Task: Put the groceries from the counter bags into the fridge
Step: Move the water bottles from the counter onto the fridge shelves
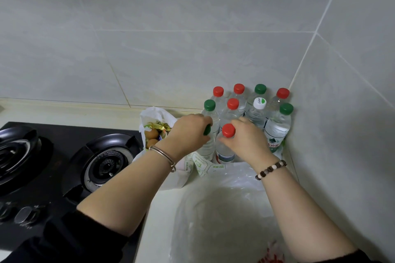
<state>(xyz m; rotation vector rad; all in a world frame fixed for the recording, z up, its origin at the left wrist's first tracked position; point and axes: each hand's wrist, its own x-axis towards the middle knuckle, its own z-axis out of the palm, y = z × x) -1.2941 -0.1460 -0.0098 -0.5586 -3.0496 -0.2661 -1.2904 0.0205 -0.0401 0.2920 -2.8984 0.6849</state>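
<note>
Several clear water bottles with red, green and white caps stand in the counter's back right corner. My left hand (188, 132) grips the neck of a green-capped bottle (207, 145) at the front of the group. Beside it my right hand (245, 136) holds the neck of a red-capped bottle (226, 147). Left of the bottles a white plastic bag (154, 117) stands open, showing brown eggs (151, 134) and a gold foil packet. A second, flattened translucent bag (222, 209) lies on the counter under my right forearm.
A black gas hob (70, 173) with two burners and knobs fills the left side. Grey tiled walls (342, 134) close in behind and to the right of the bottles. The pale counter (158, 209) runs between hob and wall.
</note>
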